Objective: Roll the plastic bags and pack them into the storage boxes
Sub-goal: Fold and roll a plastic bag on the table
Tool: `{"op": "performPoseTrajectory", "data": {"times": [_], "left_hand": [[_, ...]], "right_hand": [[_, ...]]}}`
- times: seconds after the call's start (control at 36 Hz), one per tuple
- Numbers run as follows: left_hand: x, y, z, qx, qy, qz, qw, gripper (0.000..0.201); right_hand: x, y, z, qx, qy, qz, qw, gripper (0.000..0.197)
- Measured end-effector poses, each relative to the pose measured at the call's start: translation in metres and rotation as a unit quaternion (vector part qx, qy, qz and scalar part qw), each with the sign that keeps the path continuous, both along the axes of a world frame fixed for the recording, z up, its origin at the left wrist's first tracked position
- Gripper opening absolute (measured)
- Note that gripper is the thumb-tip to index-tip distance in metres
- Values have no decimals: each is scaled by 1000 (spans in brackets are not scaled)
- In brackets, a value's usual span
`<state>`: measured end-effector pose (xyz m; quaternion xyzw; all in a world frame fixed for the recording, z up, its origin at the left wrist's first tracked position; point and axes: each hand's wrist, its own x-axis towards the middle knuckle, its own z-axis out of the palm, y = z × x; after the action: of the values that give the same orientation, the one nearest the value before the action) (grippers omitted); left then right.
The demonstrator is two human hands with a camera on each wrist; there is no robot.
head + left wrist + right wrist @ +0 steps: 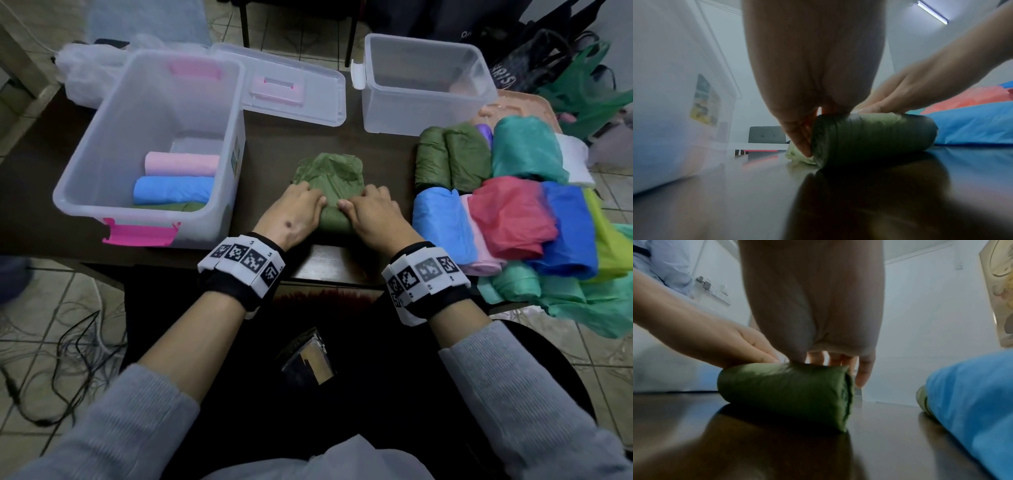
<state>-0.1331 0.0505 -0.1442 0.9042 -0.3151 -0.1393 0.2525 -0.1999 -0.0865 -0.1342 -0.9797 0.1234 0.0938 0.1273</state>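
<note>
An olive-green plastic bag (329,173) lies on the dark table (34,205), its near end wound into a tight roll (869,136) (785,392). My left hand (294,212) (813,65) and right hand (373,212) (812,305) sit side by side on the roll, with fingers curled over its far side and thumbs meeting at the middle. The far part of the bag is still flat. The large clear storage box (102,137) on the left holds a pink roll (181,164), a blue roll (173,190) and a green roll (171,206). A smaller clear box (428,116) stands empty at the back right.
The large box's lid (294,85) lies behind the green bag. A pile of folded and rolled bags (513,212) in several colours fills the table's right side, with a blue one (966,402) close to the roll. More bags hang at the far right. Cables lie on the tiled floor.
</note>
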Motion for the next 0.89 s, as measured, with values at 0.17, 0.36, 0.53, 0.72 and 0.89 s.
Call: {"op": "performPoseTrajectory", "data": {"times": [0.17,0.36,0.53,0.72,0.89], "left_hand": [[10,-11,4,39,10,28,999,38],[14,-15,7,26,-72,67,995,28],[13,-12,14,-48,-45,6,998,17],[17,0,9,-7,3,-30,1000,41],[21,4,15,9,42,-41,998,39]], "right_hand": [[-9,12,0,-52,-101,51,992,35],[-12,12,1,-52,-40,98,993,55],[2,14,7,-50,30,71,996,57],[12,15,10,-35,64,64,995,59],[10,13,13,-10,93,68,993,61]]}}
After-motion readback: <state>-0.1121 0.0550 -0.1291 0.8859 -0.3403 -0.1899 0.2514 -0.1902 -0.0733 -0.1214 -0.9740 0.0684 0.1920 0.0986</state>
